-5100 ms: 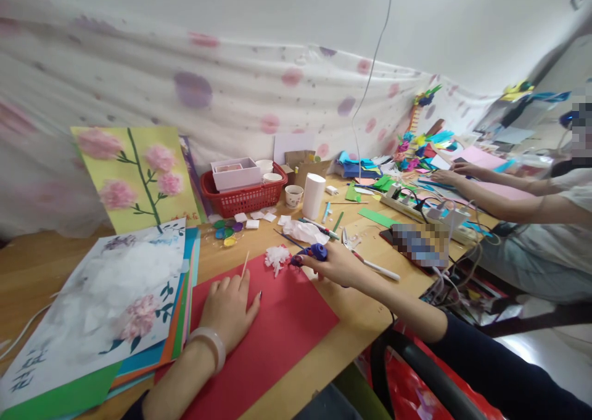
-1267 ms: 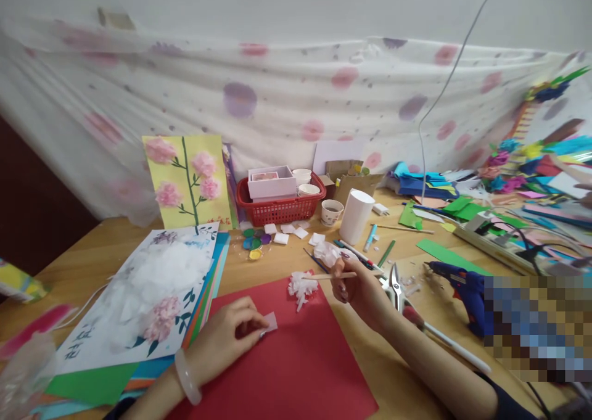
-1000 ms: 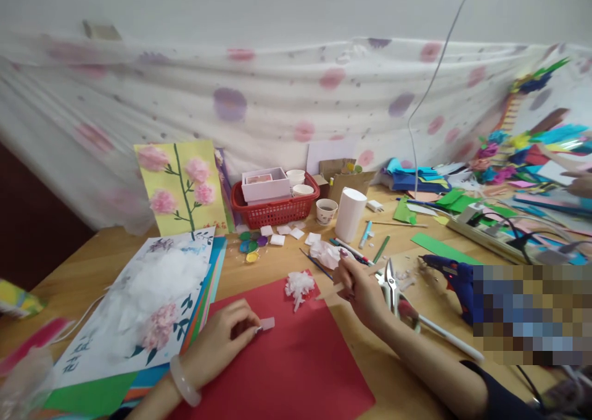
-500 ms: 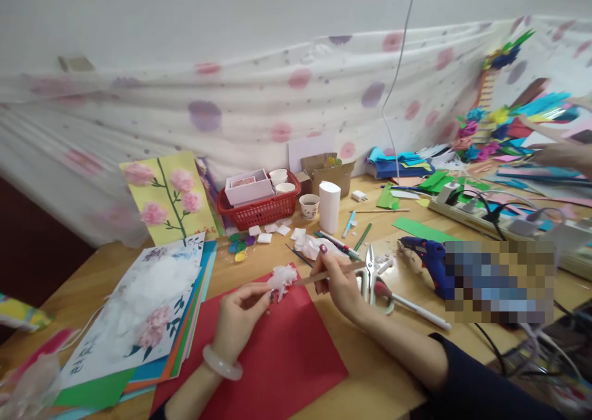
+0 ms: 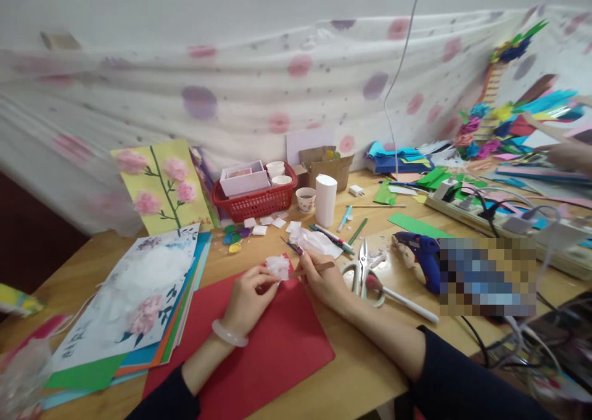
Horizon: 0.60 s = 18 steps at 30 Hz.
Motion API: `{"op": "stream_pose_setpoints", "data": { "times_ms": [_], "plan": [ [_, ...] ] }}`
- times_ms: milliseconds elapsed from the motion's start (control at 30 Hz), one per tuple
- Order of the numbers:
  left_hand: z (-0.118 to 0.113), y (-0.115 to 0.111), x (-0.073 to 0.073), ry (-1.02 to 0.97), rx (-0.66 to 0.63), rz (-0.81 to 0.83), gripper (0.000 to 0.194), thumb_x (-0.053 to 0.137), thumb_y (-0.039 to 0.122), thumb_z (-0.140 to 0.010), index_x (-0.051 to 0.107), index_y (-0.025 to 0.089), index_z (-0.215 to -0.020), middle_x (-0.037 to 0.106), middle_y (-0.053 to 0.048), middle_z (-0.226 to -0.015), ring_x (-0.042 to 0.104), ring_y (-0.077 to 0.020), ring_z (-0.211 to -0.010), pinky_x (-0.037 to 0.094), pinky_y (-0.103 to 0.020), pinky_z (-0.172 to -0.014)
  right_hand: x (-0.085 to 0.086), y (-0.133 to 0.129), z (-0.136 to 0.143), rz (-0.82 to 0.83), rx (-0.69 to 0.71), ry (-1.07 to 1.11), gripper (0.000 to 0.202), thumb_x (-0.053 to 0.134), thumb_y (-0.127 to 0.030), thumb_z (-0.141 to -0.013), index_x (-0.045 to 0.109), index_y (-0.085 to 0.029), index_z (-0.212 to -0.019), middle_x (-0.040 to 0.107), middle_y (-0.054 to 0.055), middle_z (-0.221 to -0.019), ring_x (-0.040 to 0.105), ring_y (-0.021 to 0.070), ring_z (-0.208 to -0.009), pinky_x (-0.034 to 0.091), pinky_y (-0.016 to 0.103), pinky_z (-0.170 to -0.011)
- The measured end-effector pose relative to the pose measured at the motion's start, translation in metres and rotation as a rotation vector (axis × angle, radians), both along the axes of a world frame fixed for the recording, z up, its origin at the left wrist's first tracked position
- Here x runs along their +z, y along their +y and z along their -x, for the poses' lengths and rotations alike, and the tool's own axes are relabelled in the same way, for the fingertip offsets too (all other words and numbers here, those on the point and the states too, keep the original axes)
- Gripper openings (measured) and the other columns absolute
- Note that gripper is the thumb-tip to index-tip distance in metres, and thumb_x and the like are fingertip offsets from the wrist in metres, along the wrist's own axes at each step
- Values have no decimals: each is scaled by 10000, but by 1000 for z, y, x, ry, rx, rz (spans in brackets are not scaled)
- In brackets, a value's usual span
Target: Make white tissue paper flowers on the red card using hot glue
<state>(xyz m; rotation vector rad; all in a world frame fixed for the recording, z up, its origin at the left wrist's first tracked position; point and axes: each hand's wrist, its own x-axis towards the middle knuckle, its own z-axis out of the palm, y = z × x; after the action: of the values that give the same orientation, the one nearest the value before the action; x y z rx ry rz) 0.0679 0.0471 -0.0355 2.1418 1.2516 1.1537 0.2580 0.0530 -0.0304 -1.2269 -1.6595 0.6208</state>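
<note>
My left hand [image 5: 247, 296] pinches a small ruffled white flower [image 5: 277, 267], which looks like tissue paper, above the upper edge of a red sheet [image 5: 268, 352]. My right hand [image 5: 326, 284] grips a thin brown stick [image 5: 326, 266] that looks wooden; its tip is close to the flower's right side, and I cannot tell if it touches. Just right of that hand lie open-handled scissors [image 5: 363, 261] and a white pen-like rod [image 5: 411, 303]. Crumpled white tissue [image 5: 319, 242] sits behind the right hand.
A blue glue gun [image 5: 423, 250] lies to the right, near a power strip [image 5: 481, 219] with cables. Behind stand a red basket [image 5: 259, 205], a paper cup [image 5: 305, 200] and a white roll [image 5: 326, 201]. Flower pictures [image 5: 160, 185] are at left. Another person's hand [image 5: 571, 153] shows far right.
My right hand has moved left and lower, bringing the stick closer to the flower and turning it flatter. My left hand keeps its pinch on the flower. The view has shifted slightly.
</note>
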Motion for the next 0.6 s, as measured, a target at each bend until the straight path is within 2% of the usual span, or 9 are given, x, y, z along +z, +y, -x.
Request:
{"op": "stream_pose_setpoints", "data": {
  "times_ms": [267, 600],
  "plan": [
    [2, 6, -2, 18, 15, 51, 136, 624, 191, -794, 759, 202, -780, 669, -39, -809, 628, -145, -675, 508, -247, -593, 3, -1, 4, 1, 45, 44, 406, 359, -365, -972, 500, -219, -621, 572, 0, -548, 544, 152, -535, 381, 266, -547],
    [1, 10, -3, 143, 29, 1, 125, 620, 132, -813, 727, 192, -793, 620, -28, -817, 603, -149, -701, 497, -274, -656, 2, 1, 6, 2, 12, -19, 418, 362, -400, -971, 512, -219, -625, 572, 0, -538, 547, 153, -524, 376, 269, -541]
  ]
}}
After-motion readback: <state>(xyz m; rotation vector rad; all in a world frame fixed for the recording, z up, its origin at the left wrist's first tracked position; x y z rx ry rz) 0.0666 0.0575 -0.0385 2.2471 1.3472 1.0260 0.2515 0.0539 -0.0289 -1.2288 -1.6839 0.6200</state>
